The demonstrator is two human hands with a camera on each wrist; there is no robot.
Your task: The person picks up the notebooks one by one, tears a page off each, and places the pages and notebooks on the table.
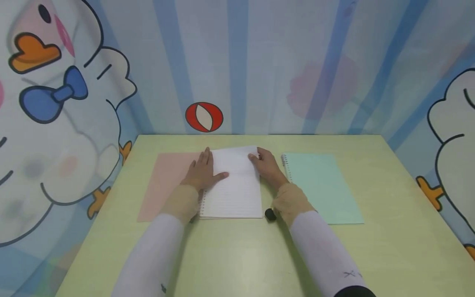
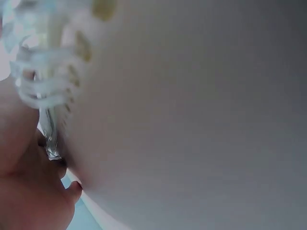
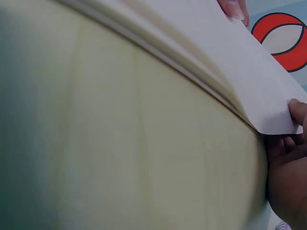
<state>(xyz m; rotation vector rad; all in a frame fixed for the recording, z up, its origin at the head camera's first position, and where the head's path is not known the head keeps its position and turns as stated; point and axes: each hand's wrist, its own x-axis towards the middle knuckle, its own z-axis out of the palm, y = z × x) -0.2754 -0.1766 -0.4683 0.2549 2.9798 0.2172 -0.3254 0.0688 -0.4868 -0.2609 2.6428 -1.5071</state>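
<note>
A spiral notebook with white lined pages lies in the middle of the table, its coil along the left side. Fingers straight, my left hand rests on the page's upper left part, by the coil. At the upper right corner, my right hand pinches the page between thumb and fingers. That corner of the page is lifted off the sheets below in the right wrist view. A flat pink cover or sheet extends left of the coil, partly hidden by my left arm.
A mint-green spiral notebook lies on the right, partly behind my right forearm. The pale yellow table ends at a cartoon-printed backdrop. A small black object shows at my right wrist.
</note>
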